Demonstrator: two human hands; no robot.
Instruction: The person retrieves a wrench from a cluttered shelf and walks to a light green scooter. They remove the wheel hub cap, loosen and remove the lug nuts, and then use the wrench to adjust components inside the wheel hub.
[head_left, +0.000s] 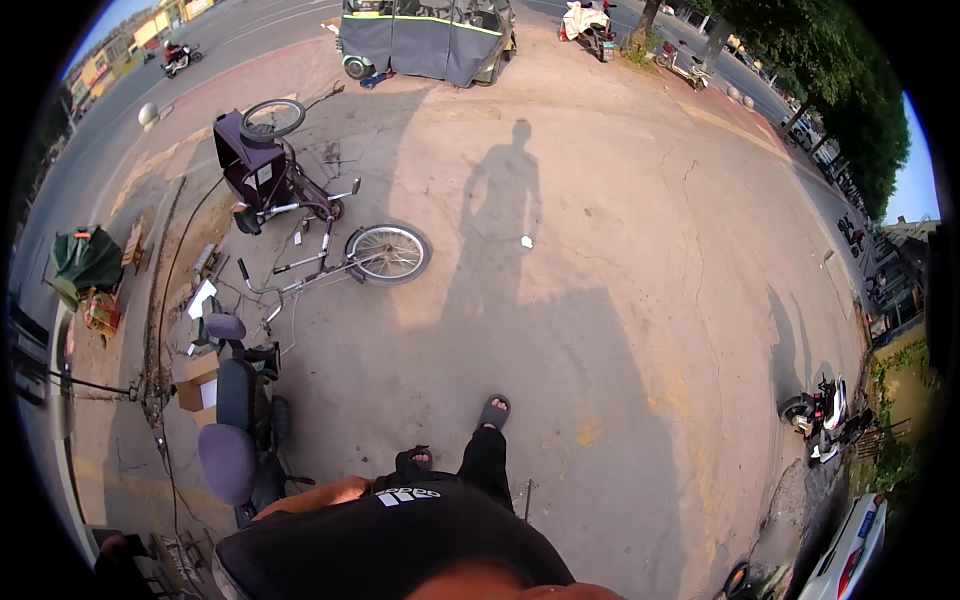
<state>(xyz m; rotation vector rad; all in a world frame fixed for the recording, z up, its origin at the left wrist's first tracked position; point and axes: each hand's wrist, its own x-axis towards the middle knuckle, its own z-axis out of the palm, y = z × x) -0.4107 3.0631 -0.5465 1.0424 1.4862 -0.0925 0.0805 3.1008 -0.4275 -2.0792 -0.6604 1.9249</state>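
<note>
One purplish cycle lies tipped over; I cannot tell if the hands are spread.

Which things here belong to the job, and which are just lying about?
Probably the job's, judging by nearness:
- black-and-purple scooter, nearest the left hand
- open cardboard box beside it, perhaps
- tricycle lying on its side

Probably just around:
- green-covered pile
- grey-draped vehicle
- white car
</note>
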